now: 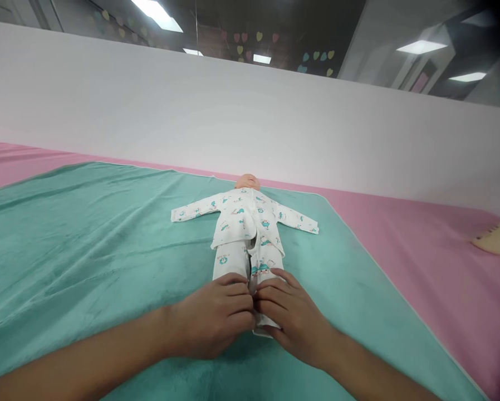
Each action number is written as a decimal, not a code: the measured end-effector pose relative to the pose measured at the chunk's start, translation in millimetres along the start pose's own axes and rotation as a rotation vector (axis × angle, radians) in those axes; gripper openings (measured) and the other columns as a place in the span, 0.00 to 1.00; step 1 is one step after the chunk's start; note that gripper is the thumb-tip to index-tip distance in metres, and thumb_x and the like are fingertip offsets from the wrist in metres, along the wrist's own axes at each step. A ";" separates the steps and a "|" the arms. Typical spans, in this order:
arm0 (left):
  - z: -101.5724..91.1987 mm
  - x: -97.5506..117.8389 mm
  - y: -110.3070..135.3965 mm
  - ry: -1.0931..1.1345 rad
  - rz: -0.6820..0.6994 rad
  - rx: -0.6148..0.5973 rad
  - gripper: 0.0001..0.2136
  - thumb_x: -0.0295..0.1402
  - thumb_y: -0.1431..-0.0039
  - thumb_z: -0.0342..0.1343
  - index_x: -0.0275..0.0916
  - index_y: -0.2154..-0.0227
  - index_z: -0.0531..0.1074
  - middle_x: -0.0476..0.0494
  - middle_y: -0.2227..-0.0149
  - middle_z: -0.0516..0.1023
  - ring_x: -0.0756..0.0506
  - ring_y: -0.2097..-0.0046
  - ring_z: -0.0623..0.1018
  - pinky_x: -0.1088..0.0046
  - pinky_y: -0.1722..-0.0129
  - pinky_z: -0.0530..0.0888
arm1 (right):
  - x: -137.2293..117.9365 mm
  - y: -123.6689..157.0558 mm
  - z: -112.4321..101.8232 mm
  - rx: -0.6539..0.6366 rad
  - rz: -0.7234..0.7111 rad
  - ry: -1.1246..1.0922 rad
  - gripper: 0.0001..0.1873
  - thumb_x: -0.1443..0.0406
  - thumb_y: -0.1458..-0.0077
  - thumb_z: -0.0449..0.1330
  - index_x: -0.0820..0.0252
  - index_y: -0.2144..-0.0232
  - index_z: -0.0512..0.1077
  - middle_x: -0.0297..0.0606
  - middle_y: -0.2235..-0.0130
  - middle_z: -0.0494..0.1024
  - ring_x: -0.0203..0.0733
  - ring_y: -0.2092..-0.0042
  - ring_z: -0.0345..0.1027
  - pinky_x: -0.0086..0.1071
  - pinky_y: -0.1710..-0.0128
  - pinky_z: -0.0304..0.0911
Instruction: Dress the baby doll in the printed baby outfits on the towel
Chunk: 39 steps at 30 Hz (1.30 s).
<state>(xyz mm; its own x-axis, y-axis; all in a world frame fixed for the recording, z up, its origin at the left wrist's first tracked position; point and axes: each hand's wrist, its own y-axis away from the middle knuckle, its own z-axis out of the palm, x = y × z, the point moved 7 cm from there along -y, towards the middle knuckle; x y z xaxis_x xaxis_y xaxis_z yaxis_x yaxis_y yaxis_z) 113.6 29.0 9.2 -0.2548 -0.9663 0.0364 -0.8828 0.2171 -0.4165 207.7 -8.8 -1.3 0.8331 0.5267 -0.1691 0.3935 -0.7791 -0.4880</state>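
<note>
Trousers [231, 259] on the doll [246, 181], flat on the green blanket [150, 245], look light and soft — I'd pinch them by the inner edges. Left hand [216, 317] and right hand [299, 322] are narrowed there, both holding them.

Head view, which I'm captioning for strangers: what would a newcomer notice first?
A doll in white printed clothes lies arms spread on a green blanket, mid-picture. Below, nearer the camera, the person's left hand and right hand are at its trouser legs.
</note>
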 end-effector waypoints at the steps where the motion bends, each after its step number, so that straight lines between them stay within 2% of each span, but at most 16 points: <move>1: 0.5 1.2 0.4 -0.001 0.007 -0.001 0.05 0.22 0.46 0.47 0.36 0.69 0.66 0.46 0.69 0.70 0.48 0.65 0.65 0.65 0.55 0.65 | -0.8 0.6 -0.3 0.005 -0.019 0.005 0.04 0.70 0.48 0.58 0.58 0.67 0.67 0.32 0.65 0.74 0.37 0.58 0.65 0.43 0.39 0.45; 4: -0.3 3.7 1.8 -0.057 0.032 0.003 0.05 0.23 0.44 0.47 0.36 0.68 0.66 0.46 0.70 0.69 0.48 0.67 0.64 0.66 0.63 0.63 | -3.4 1.8 -2.4 0.013 -0.074 0.020 0.06 0.73 0.49 0.55 0.59 0.67 0.67 0.32 0.66 0.73 0.36 0.59 0.64 0.43 0.40 0.47; 7: -4.0 4.8 3.0 -0.172 0.059 0.024 0.03 0.25 0.44 0.49 0.36 0.71 0.66 0.46 0.71 0.68 0.48 0.69 0.63 0.66 0.68 0.60 | -7.5 2.5 -4.4 0.010 -0.137 0.038 0.07 0.73 0.47 0.53 0.60 0.66 0.67 0.33 0.65 0.73 0.36 0.58 0.64 0.44 0.40 0.48; 12: -7.8 5.6 4.9 -0.296 0.088 0.066 0.06 0.28 0.43 0.50 0.37 0.75 0.64 0.48 0.75 0.65 0.48 0.72 0.62 0.66 0.72 0.56 | -13.3 3.2 -6.9 0.020 -0.210 0.062 0.09 0.73 0.45 0.52 0.60 0.63 0.68 0.34 0.66 0.74 0.36 0.58 0.64 0.43 0.42 0.52; 16: -6.9 7.4 5.5 -0.344 0.082 0.070 0.08 0.27 0.43 0.51 0.38 0.76 0.62 0.49 0.76 0.64 0.49 0.74 0.62 0.67 0.73 0.57 | -15.0 3.8 -5.8 0.004 -0.238 0.030 0.08 0.73 0.46 0.52 0.61 0.63 0.68 0.36 0.65 0.73 0.37 0.59 0.64 0.40 0.47 0.58; 20: -10.1 12.9 5.2 -0.348 0.101 0.097 0.10 0.25 0.41 0.48 0.38 0.78 0.61 0.50 0.78 0.64 0.50 0.76 0.61 0.68 0.75 0.57 | -13.7 4.5 -3.3 -0.017 -0.229 -0.006 0.08 0.71 0.47 0.53 0.61 0.64 0.68 0.38 0.64 0.73 0.39 0.59 0.63 0.40 0.53 0.62; 25: -19.1 24.1 2.8 -0.321 0.149 0.147 0.10 0.25 0.44 0.50 0.37 0.80 0.63 0.51 0.81 0.62 0.50 0.79 0.60 0.67 0.79 0.53 | -16.0 5.4 -9.6 0.043 -0.250 -0.041 0.09 0.71 0.47 0.53 0.63 0.62 0.68 0.41 0.62 0.74 0.41 0.58 0.63 0.40 0.55 0.63; 28: -27.8 34.2 2.5 -0.321 0.181 0.227 0.08 0.24 0.47 0.53 0.37 0.80 0.65 0.52 0.84 0.59 0.50 0.80 0.58 0.67 0.80 0.51 | -18.6 6.0 -15.3 0.083 -0.277 -0.058 0.10 0.69 0.46 0.53 0.65 0.60 0.68 0.43 0.61 0.74 0.43 0.57 0.63 0.41 0.55 0.63; 32: -37.0 44.5 2.6 -0.275 0.192 0.335 0.08 0.25 0.51 0.57 0.37 0.82 0.67 0.52 0.86 0.57 0.51 0.81 0.57 0.68 0.81 0.50 | -20.2 5.5 -17.9 0.082 -0.289 -0.068 0.10 0.69 0.47 0.52 0.64 0.62 0.68 0.43 0.62 0.74 0.43 0.58 0.64 0.42 0.56 0.63; 39: -25.8 46.7 -2.2 -0.211 0.146 0.287 0.15 0.26 0.45 0.52 0.38 0.86 0.61 0.52 0.87 0.56 0.52 0.83 0.57 0.69 0.83 0.55 | -24.6 2.0 -10.1 0.000 -0.298 -0.065 0.07 0.69 0.49 0.52 0.62 0.66 0.67 0.41 0.62 0.73 0.41 0.58 0.65 0.41 0.53 0.61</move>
<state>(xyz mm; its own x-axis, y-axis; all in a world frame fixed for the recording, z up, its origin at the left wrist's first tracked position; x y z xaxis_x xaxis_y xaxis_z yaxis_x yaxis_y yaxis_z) 93.5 -13.1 35.3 -0.2562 -0.9418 -0.2178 -0.6892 0.3360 -0.6420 191.9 -26.8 10.5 0.6541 0.7530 -0.0725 0.6171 -0.5865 -0.5245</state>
